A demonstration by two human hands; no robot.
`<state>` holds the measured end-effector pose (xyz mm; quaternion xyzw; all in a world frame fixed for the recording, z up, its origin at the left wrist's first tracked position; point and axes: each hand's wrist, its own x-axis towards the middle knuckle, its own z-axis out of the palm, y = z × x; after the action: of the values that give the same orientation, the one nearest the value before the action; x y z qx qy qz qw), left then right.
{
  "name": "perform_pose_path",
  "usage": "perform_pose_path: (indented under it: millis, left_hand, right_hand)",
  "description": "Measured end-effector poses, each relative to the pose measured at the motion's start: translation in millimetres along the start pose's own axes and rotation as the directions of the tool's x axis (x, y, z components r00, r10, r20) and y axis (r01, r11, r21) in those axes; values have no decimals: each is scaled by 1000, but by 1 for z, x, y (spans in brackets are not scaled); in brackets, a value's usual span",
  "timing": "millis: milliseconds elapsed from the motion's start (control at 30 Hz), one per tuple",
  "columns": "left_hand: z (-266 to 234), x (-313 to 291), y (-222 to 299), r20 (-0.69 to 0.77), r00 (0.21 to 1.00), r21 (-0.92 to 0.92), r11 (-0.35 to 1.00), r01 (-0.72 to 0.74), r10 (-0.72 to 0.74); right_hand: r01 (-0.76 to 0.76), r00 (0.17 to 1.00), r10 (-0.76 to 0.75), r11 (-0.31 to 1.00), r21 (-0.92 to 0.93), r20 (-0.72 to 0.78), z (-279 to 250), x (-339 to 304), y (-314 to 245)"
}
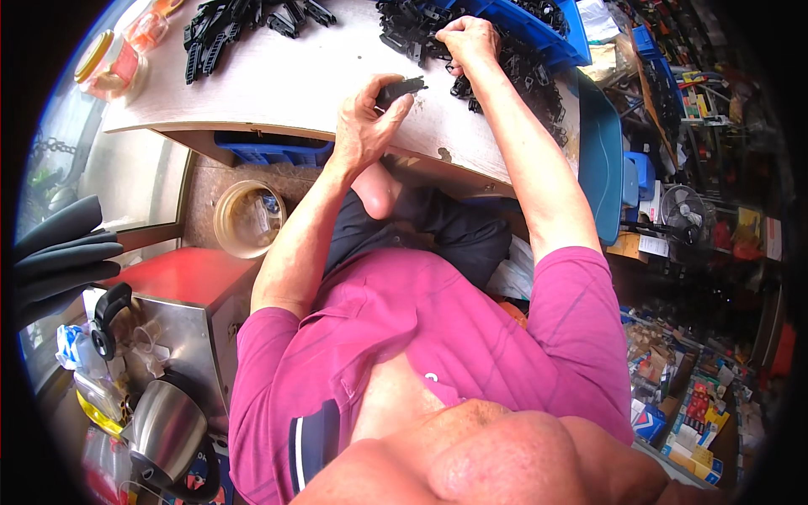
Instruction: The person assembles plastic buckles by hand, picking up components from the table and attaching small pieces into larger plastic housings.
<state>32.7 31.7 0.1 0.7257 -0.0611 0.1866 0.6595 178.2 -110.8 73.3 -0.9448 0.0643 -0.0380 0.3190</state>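
Note:
My left hand (367,124) is closed round a black plastic part (406,87), held above the near edge of the white table (311,76). The part's slim end sticks out past my fingertips. Farther right, my right hand (473,45) has its thumb and fingers pinched together over a heap of small black plastic pieces (526,80). Whatever is in that pinch is too small to make out. At the back left of the table lies a separate pile of longer black parts (220,38), some with a ladder-like pattern.
A blue tray (574,46) stands at the back right, with more black pieces in it. A lidded jar (108,66) sits at the table's left end. On the floor are a round bucket (220,220) and, lower left, a steel kettle (168,425) beside a red-topped metal box (189,278).

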Motion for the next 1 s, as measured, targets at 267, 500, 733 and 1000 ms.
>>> perform_pose_path:
  millis: [267,500,733,1000]
  left_hand:
    - [1,-1,-4,-5,1000,-12,1000,5,-5]
    - [1,-1,-5,-16,1000,-51,999,-14,13]
    - [1,0,-1,-6,1000,-46,999,14,-14]
    - [0,6,-2,-41,967,-466,861,204,-251]
  right_hand:
    - [25,1000,-25,998,62,1,-2,4,10]
    - [23,997,-16,995,-94,73,4,1,3]
    - [-30,990,5,984,176,139,2,13,17]
    - [-290,918,-29,631,720,396,-28,-37,17]
